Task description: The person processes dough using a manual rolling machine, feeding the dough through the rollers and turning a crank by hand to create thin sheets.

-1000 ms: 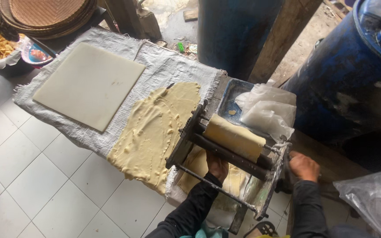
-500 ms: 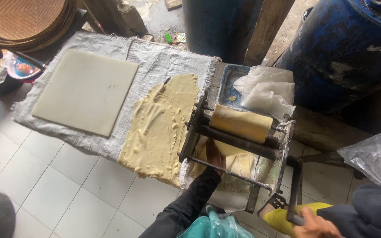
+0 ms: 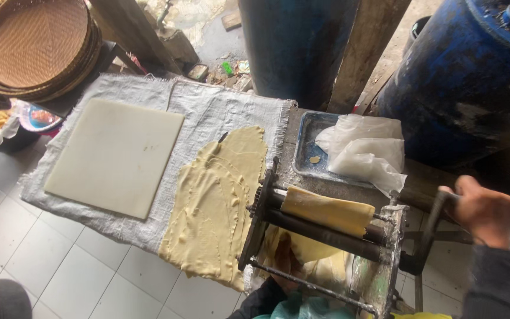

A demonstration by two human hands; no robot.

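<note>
Right hand (image 3: 486, 210): fingers wrapped tight around the crank (image 3: 435, 218) at the right end of the roller (image 3: 320, 233); grip closed on the handle, thumb side toward the machine; dark sleeve runs off the lower right edge.

Left hand (image 3: 286, 260): reaches up under the roller frame, just beneath the dough (image 3: 326, 210); fingers mostly hidden by the lower bar and the hanging sheet; cannot tell whether they are spread or pinching; they appear to touch or support the dough from below.

Dough: pale yellow strip draped over the top of the roller, with more hanging below toward the left hand; its long axis runs across the rollers, front to back; the roller bars themselves run left to right, with the crank at their right end; left hand is the nearer one to the dough, right hand well apart from it at the crank.

Outward: a second, larger sheet (image 3: 216, 201) lies flat on the sack (image 3: 219, 106) just left of the roller, long axis toward and away from the person; a white board (image 3: 116, 155) lies farther left on the same sack; blue tray (image 3: 305, 142) behind the roller holds crumpled plastic (image 3: 364, 147); blue drum (image 3: 473, 71) at upper right; woven trays (image 3: 33, 41) stacked at upper left; tiled floor (image 3: 19, 254) below.
</note>
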